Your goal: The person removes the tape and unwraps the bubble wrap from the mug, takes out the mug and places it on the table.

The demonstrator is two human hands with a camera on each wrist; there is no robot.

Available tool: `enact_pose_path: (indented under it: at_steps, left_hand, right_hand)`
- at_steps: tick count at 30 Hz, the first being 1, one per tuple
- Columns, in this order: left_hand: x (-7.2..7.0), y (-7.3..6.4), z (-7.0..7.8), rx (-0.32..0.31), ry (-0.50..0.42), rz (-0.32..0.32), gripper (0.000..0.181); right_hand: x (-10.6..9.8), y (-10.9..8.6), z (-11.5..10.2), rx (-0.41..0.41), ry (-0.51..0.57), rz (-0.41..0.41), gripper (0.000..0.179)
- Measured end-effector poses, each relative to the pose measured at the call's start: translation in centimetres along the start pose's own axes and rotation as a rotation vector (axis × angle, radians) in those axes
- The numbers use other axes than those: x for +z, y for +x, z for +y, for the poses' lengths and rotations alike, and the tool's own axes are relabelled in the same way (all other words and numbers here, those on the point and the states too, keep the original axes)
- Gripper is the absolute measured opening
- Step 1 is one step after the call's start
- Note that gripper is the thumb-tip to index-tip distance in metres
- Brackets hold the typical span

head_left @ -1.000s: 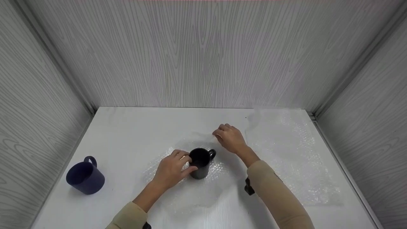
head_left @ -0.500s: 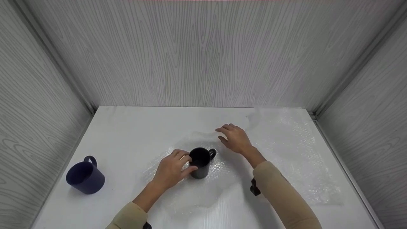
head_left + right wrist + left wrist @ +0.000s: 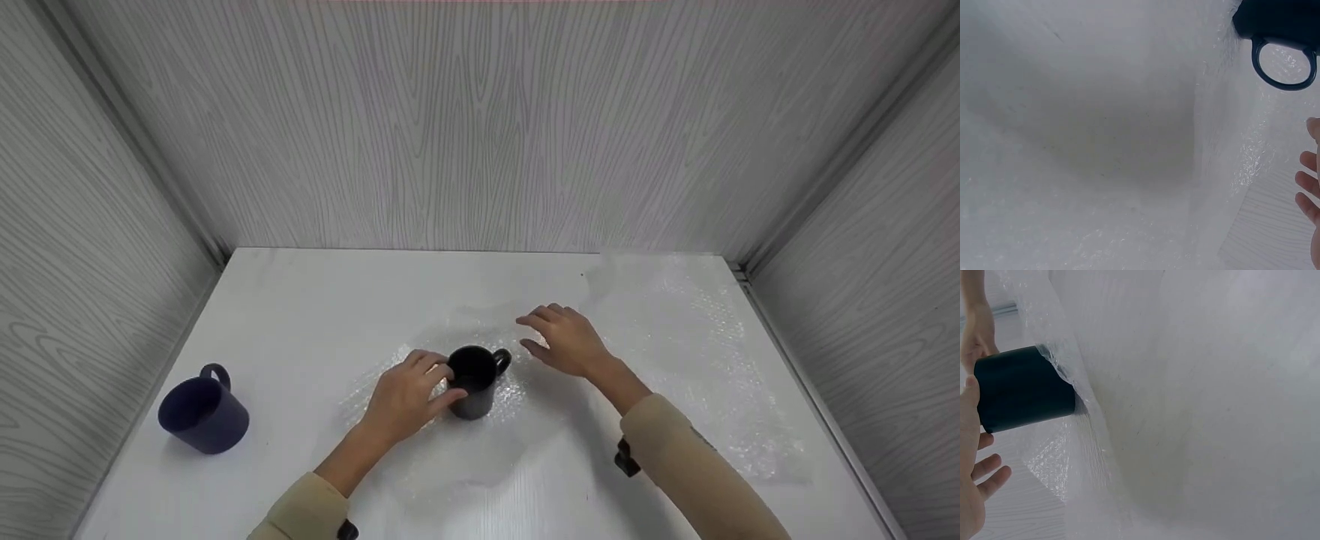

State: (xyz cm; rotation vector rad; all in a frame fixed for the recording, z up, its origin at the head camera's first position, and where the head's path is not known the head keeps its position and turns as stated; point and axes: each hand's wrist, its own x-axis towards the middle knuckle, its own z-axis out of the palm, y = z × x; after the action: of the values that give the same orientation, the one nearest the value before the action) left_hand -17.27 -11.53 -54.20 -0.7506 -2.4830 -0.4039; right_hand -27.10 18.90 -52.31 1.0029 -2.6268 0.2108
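A black mug (image 3: 472,382) stands upright on a sheet of bubble wrap (image 3: 465,465), its handle toward the right. My left hand (image 3: 405,397) holds the mug at its rim from the left, thumb on the near side. In the left wrist view the other fingers (image 3: 987,467) of that hand extend beside the dark mug (image 3: 1024,389). My right hand (image 3: 564,341) hovers to the right of the handle, fingers loosely bent and thumb apart, with nothing between them. The right wrist view shows the mug's handle (image 3: 1283,84) apart from the fingertips (image 3: 1307,185).
A dark blue mug (image 3: 204,415) sits at the left of the white table (image 3: 337,289), handle pointing back. Another bubble wrap sheet (image 3: 690,360) lies flat on the right side. Grey wood-patterned panels (image 3: 480,127) enclose the back and both sides.
My right hand has let go of the bubble wrap's far edge, opened its fingers and drawn back to the right and nearer. The left hand and black mug stay in place.
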Motion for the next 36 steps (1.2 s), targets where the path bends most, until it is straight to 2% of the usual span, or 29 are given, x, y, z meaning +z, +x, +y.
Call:
enact_pose_path:
  at_steps: [9,16,20,26,36]
  left_hand:
    - [-0.1,0.0,0.0,0.016,0.001,0.014,0.037]
    - [-0.1,0.0,0.0,0.023,0.01,0.034,0.036]
    - [-0.1,-0.1,0.0,0.015,0.004,0.019,0.035]
    - [-0.3,0.0,0.1,0.001,0.001,-0.009,0.036]
    - [-0.4,0.0,0.2,-0.011,-0.001,-0.042,0.037]
  right_hand:
    - [-0.7,-1.8,-1.3,-0.002,-0.043,-0.071,0.051]
    - [-0.1,-3.8,-1.9,-0.01,-0.129,-0.122,0.065]
    - [0.4,-5.0,-2.2,0.003,-0.141,-0.151,0.07]
    - [1.1,-6.3,-2.6,0.022,-0.155,-0.148,0.072]
    - [1.9,-7.9,-3.1,0.007,-0.205,-0.17,0.076]
